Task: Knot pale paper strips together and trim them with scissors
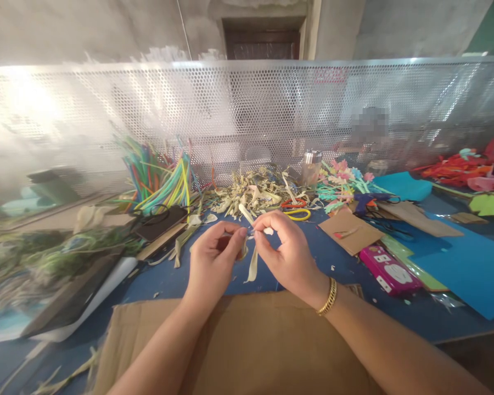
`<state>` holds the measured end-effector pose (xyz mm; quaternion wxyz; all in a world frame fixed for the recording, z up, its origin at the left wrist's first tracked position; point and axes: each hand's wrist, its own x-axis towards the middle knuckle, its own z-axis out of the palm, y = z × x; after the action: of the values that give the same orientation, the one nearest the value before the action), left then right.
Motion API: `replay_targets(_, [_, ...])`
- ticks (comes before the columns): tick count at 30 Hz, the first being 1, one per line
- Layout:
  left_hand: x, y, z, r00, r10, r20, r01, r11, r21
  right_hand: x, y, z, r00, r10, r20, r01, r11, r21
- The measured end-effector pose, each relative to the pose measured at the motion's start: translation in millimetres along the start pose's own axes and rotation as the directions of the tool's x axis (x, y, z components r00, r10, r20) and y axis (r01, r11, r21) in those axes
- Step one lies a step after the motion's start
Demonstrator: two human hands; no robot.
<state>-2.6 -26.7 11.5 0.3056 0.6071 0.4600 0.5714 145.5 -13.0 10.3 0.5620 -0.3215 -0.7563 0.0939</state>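
My left hand (212,258) and my right hand (286,252) meet above the blue table (346,263), both pinching the same pale dried leaf strip (252,258). One end of the strip sticks up past my right fingers, and a loose tail hangs down between the hands. A gold bracelet (328,297) circles my right wrist. Brown cardboard (247,345) lies under my forearms at the near edge.
A heap of dried leaf strips (255,192) lies beyond my hands. Coloured sticks (164,175) stand at the left, a glass jar (310,167) and paper flowers (341,184) at the right. A pink box (389,269), blue sheets and a perforated metal screen (247,109) surround the work spot.
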Motion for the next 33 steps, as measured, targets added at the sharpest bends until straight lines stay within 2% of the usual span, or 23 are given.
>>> replay_targets(7, [0.4,-3.3,0.0,0.997,0.036,-0.063,-0.05,0.972,-0.229,-1.8,-2.5,1.2,0.999,-0.028,0.02,0.029,0.999,-0.034])
replay_targets(12, [0.2,-3.9,-0.1,1.0,0.013,0.02,-0.005,0.937,-0.349,-1.5,-2.1,-0.1,1.0,0.002,0.013,-0.001,0.998,-0.057])
replay_targets(18, [-0.8,0.9,1.0,0.997,0.011,0.083,0.008,0.974,-0.228,-1.8,1.1,-1.2,0.999,0.036,-0.011,-0.036,0.999,-0.018])
replay_targets(23, [-1.4,1.8,1.8,0.995,-0.014,0.098,0.033,0.98,-0.197,-1.3,-0.6,-1.8,0.998,0.047,-0.029,-0.047,0.999,-0.002])
replay_targets(29, [2.3,-4.6,1.9,0.999,0.028,0.028,-0.025,0.995,-0.1,-0.6,-3.3,-3.9,1.0,0.014,0.002,-0.014,1.0,-0.005])
replay_targets(33, [4.5,-6.5,1.1,0.996,-0.056,0.064,0.062,0.994,-0.092,-0.9,-3.9,-3.7,0.997,-0.055,0.048,0.055,0.998,-0.002])
